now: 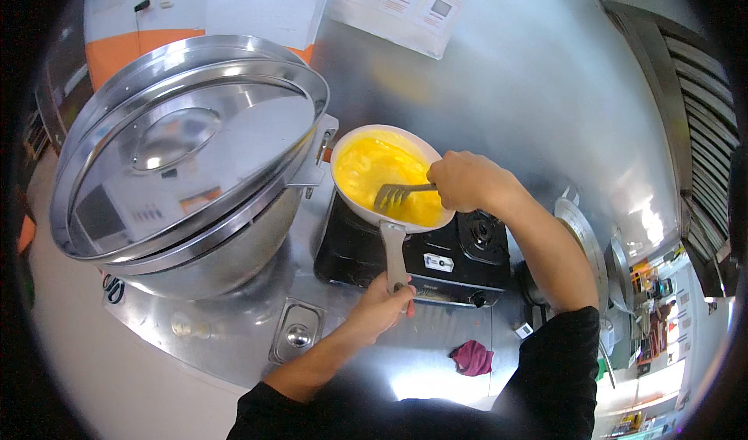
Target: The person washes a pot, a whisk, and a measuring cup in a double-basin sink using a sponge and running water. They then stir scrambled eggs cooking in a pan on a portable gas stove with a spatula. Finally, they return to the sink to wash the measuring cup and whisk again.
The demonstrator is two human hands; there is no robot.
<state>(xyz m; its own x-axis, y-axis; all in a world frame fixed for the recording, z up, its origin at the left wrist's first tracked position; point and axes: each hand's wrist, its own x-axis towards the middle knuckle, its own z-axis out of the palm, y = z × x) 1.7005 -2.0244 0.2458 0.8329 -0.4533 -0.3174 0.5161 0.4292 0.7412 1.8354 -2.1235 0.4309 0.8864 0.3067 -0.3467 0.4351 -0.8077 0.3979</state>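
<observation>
A light-coloured frying pan [347, 197] is held over a black gas stove [362, 253], with soft yellow egg [362, 162] spread across its inside. Around the end of the pan's beige handle [393, 250] my left hand [383, 308] is closed. My right hand [470, 183] grips a dark slotted spatula [394, 197], whose head rests in the egg at the pan's near side. Whether the pan touches the burner beneath it cannot be seen. The second burner [482, 235] shows at the right of the stove, below my right wrist.
A large metal pot [234, 265] with a tilted steel lid [257, 124] stands left of the stove. On the steel counter lie a small lidded steel container [298, 335], a crumpled maroon cloth [472, 358] and a small white device [523, 330]. More pans [581, 224] stand at right.
</observation>
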